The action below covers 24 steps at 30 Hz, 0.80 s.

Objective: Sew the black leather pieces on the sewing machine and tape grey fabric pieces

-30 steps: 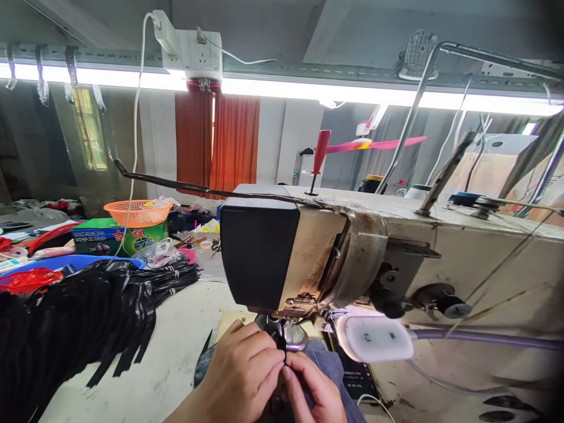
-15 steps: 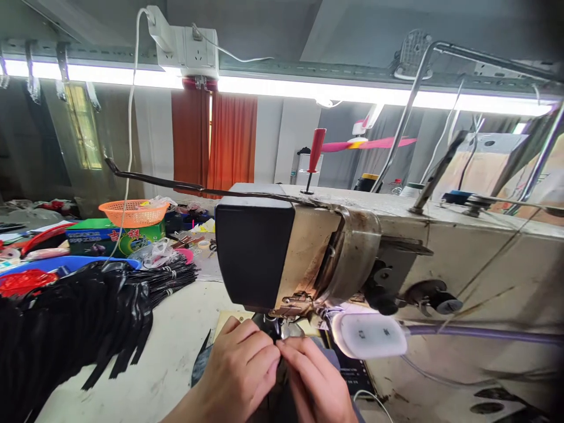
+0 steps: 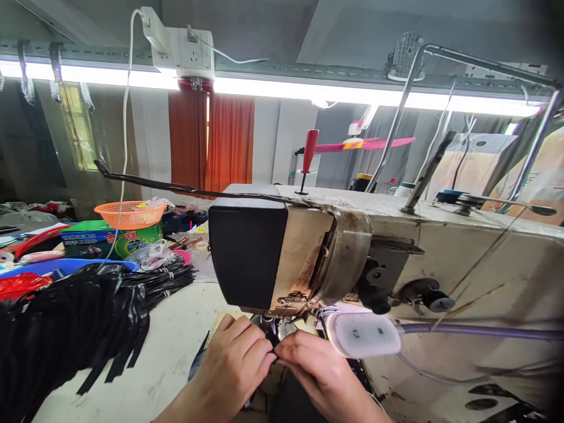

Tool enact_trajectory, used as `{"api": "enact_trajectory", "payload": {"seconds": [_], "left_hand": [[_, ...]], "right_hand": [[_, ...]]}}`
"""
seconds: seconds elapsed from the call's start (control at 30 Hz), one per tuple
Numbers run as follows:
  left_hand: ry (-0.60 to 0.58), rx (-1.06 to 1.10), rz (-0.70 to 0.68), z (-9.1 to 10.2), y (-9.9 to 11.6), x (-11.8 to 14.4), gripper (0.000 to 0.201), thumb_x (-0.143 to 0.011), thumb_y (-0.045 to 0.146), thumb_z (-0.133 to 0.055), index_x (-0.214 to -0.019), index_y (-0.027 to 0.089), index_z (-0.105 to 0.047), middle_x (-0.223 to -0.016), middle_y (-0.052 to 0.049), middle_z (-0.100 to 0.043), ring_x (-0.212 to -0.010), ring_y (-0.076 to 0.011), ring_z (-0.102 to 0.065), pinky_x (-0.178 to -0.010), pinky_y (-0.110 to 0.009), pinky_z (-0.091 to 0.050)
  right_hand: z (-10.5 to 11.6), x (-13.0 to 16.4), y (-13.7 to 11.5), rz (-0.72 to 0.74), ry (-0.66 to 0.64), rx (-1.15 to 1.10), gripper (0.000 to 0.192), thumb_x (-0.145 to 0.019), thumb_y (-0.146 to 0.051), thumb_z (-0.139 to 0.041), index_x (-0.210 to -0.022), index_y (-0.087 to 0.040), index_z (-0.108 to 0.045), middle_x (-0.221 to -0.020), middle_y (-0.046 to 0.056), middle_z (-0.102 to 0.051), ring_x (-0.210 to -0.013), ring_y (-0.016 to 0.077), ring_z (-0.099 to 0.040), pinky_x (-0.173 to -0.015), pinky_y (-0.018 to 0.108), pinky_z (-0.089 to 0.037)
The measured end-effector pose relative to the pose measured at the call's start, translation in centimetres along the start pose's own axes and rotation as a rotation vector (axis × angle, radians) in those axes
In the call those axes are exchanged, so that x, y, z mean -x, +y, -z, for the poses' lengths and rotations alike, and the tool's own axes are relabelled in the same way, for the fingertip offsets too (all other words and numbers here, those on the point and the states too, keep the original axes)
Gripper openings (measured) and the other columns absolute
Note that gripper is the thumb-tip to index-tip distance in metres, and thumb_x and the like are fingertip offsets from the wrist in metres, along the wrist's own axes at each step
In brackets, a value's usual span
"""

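A sewing machine (image 3: 308, 241) with a black end cover stands before me, its needle area partly hidden by my fingers. Just in front of the presser foot, my left hand (image 3: 235, 364) is closed, fingers curled and pinching a narrow black strip (image 3: 274, 341). My right hand (image 3: 324, 367) pinches the same strip from the other side, its fingertips almost touching the left ones. Most of the strip is covered by the fingers. A lit white lamp (image 3: 365, 335) glows right beside my right hand.
A pile of glossy black strips (image 3: 101, 317) and tied thin black bundles (image 3: 170, 276) lie on the table at left. Behind are an orange basket (image 3: 130, 216) on a green box (image 3: 88, 239) and a blue tray (image 3: 70, 265). A red-handled screwdriver (image 3: 310, 151) stands upright on the machine.
My right hand has turned, with its wrist swung out to the right, and the fingers still meet at the strip. The whole view has shifted slightly.
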<state>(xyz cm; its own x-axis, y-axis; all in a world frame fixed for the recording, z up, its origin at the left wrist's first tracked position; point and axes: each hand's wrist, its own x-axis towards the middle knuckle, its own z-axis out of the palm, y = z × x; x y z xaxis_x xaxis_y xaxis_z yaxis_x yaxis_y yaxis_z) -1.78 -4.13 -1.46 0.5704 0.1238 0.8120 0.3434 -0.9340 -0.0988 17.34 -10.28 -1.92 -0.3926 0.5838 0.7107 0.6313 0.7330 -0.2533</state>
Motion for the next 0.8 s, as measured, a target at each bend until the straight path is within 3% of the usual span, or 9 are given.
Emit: {"api": "enact_trajectory", "payload": {"seconds": [0.13,0.3,0.47,0.6,0.7,0.8], "left_hand": [[-0.055,-0.019,-0.048,0.2,0.1,-0.1,0.025,-0.095,0.01,-0.044,-0.074,0.016,-0.056,-0.069,-0.001,-0.056,-0.065,-0.018,-0.044,-0.061,-0.034,-0.023],[-0.114,0.067,-0.055,0.8,-0.4,0.0,0.027,-0.098,0.009,-0.04,-0.077,0.016,-0.056,-0.071,-0.001,-0.058,-0.066,-0.0169,-0.046,-0.063,-0.033,-0.026],[-0.148,0.308,0.158,1.0,-0.7,0.4,0.01,-0.086,0.009,-0.06,-0.09,0.019,-0.06,-0.085,0.001,-0.065,-0.081,-0.0168,-0.054,-0.074,-0.031,-0.036],[-0.035,0.471,0.285,-0.2,-0.4,0.7,0.016,-0.077,0.008,-0.066,-0.087,0.019,-0.06,-0.087,0.0,-0.065,-0.085,-0.0156,-0.055,-0.077,-0.028,-0.04],[0.071,0.434,0.244,-1.1,-0.4,0.8,0.011,-0.08,0.008,-0.06,-0.084,0.018,-0.059,-0.082,0.0,-0.065,-0.081,-0.0146,-0.054,-0.075,-0.028,-0.039],[0.051,0.29,0.067,-0.9,-0.8,0.6,0.008,-0.086,0.01,-0.057,-0.085,0.018,-0.06,-0.08,0.001,-0.066,-0.078,-0.0146,-0.054,-0.074,-0.031,-0.036]], "right_hand": [[-0.2,-0.1,-0.1,-0.054,-0.026,-0.076,0.02,-0.092,-0.007,-0.052,-0.104,-0.02,-0.061,-0.091,0.006,-0.066,-0.084,0.0134,-0.063,-0.075,0.023,-0.054],[-0.8,-0.1,-0.6,-0.071,0.033,-0.107,0.023,-0.09,-0.004,-0.049,-0.102,-0.021,-0.06,-0.088,0.004,-0.065,-0.082,0.0118,-0.062,-0.073,0.021,-0.053],[-1.3,-0.1,-0.6,-0.058,0.093,-0.049,0.022,-0.09,-0.002,-0.048,-0.1,-0.02,-0.058,-0.086,0.004,-0.063,-0.081,0.0114,-0.062,-0.074,0.021,-0.053],[-1.7,0.1,-0.4,-0.028,0.119,-0.033,0.028,-0.087,0.002,-0.05,-0.106,-0.018,-0.056,-0.089,0.005,-0.062,-0.084,0.0122,-0.062,-0.074,0.022,-0.055],[-1.7,0.3,-0.2,0.015,0.148,-0.018,0.032,-0.085,0.005,-0.051,-0.107,-0.017,-0.057,-0.088,0.006,-0.064,-0.083,0.0123,-0.063,-0.073,0.022,-0.056],[-1.5,1.3,0.6,0.084,0.163,0.057,0.026,-0.086,-0.003,-0.056,-0.107,-0.016,-0.06,-0.09,0.008,-0.067,-0.084,0.0147,-0.066,-0.074,0.024,-0.058]]}}
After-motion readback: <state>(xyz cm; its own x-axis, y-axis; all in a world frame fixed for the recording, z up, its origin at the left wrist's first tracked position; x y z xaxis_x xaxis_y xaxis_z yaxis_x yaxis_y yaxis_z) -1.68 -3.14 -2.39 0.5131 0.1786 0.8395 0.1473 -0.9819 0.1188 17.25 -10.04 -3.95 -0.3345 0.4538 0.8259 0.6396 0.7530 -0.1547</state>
